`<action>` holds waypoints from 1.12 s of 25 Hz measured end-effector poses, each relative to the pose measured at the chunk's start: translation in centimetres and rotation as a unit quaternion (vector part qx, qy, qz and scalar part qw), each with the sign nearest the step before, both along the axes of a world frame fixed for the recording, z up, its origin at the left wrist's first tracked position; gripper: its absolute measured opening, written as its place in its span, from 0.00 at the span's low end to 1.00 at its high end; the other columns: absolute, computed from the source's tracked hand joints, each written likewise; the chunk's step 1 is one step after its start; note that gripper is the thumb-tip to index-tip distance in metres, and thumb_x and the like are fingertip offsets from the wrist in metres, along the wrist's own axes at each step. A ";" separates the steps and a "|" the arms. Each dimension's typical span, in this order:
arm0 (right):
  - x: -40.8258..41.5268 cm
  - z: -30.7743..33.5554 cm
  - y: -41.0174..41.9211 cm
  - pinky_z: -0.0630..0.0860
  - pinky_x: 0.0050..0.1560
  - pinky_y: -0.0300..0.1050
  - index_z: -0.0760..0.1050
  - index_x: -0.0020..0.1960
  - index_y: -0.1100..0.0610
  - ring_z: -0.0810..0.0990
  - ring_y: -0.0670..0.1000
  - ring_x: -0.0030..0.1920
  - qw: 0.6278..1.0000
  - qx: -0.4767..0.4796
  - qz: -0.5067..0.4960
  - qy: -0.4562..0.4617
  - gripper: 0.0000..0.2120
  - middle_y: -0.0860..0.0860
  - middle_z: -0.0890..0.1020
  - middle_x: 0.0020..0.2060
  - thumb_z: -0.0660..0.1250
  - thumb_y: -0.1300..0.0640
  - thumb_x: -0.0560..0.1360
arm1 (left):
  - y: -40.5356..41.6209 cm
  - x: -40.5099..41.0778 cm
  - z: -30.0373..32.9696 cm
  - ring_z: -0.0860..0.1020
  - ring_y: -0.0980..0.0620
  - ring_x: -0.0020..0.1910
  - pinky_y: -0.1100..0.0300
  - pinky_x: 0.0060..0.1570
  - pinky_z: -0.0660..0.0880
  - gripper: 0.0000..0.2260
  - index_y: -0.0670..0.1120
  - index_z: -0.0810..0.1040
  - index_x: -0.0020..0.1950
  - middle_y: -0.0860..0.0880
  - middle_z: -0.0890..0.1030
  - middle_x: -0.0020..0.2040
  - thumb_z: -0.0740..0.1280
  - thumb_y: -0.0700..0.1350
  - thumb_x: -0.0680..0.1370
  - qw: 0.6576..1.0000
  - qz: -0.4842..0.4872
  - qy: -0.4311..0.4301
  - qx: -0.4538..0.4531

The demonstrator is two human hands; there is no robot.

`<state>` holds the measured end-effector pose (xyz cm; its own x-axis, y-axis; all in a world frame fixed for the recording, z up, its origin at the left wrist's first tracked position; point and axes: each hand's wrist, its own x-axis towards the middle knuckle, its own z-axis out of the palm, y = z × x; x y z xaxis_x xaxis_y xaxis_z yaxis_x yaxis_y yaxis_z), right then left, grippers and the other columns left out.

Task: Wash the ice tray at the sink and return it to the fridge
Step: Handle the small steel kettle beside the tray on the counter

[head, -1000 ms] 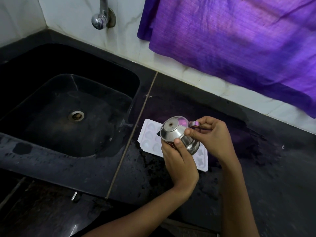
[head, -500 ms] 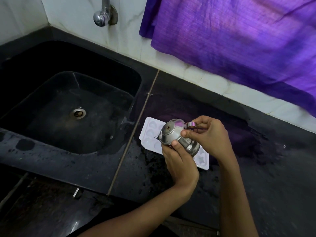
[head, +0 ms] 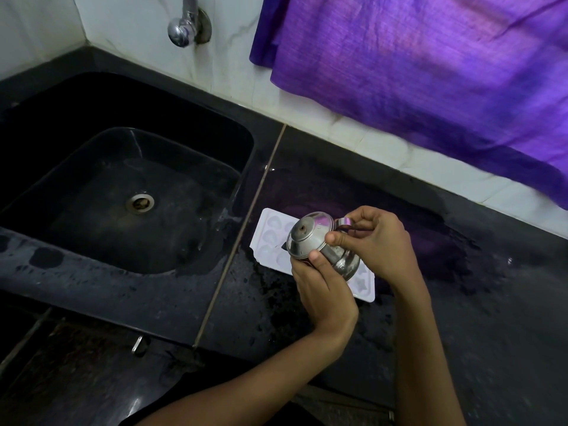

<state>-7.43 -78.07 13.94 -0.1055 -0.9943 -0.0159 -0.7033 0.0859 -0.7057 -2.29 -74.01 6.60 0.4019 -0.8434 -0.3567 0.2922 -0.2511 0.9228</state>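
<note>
While the white ice tray (head: 270,238) lies flat on the wet black table (head: 461,287) just beside the sink (head: 129,192), both hands tip a small steel jug (head: 319,241) over it, likely to fill its cups. The left hand (head: 322,290) cups the jug from below, and the right hand (head: 375,241) pinches its handle to steady the pour.

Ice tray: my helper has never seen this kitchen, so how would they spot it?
Find the black sink; right of it runs a wet black counter. The ice tray lies flat there, under two hands holding a steel pot. It is the only white thing on the counter, with moulded hollows.
</note>
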 end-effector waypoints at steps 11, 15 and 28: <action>-0.1 0.2 0.4 0.80 0.49 0.47 0.78 0.39 0.52 0.84 0.45 0.40 0.999 -0.006 0.004 -0.049 0.22 0.47 0.84 0.34 0.75 0.40 0.52 | 0.0 0.0 -0.1 0.73 0.49 0.63 0.49 0.62 0.70 0.29 0.45 0.65 0.70 0.48 0.74 0.65 0.47 0.61 0.76 0.998 0.020 -0.037 -0.039; -0.6 -0.2 0.2 0.80 0.50 0.56 0.78 0.38 0.53 0.85 0.50 0.40 0.994 -0.012 0.006 -0.113 0.26 0.50 0.85 0.35 0.76 0.37 0.49 | 0.0 0.3 0.2 0.71 0.54 0.65 0.53 0.64 0.69 0.30 0.46 0.64 0.72 0.50 0.72 0.67 0.48 0.60 0.75 0.995 0.031 -0.058 -0.077; -1.2 -1.3 -0.8 0.78 0.36 0.34 0.77 0.41 0.61 0.84 0.45 0.36 0.951 -0.072 0.000 -0.302 0.09 0.47 0.84 0.32 0.74 0.61 0.63 | -1.8 1.6 0.2 0.64 0.52 0.72 0.51 0.69 0.65 0.34 0.46 0.59 0.75 0.50 0.67 0.72 0.53 0.64 0.75 0.979 -0.009 -0.126 -0.161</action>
